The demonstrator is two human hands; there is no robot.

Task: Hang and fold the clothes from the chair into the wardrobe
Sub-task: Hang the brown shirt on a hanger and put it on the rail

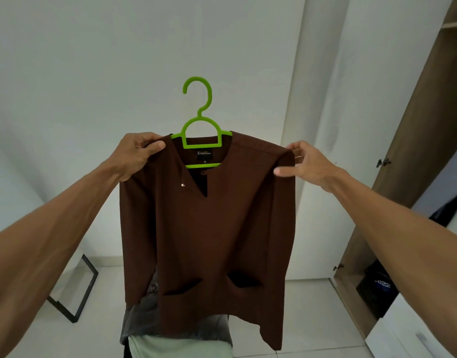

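A home bedroom: plain white walls (93, 60), tiled floor (299, 306), an open wooden wardrobe (413, 140) holding clothes.

One head-worn wide-angle view, looking forward and slightly down from just behind the raised arms.

The camera sits close: both forearms run in from the lower corners to the left hand (137, 153) and right hand (306, 164), near frame centre. Beyond the hands stands a white wall (118, 60); right of the right hand, the open wardrobe (413, 140); below the hands, tiled floor (299, 319). No second view shares the scene.
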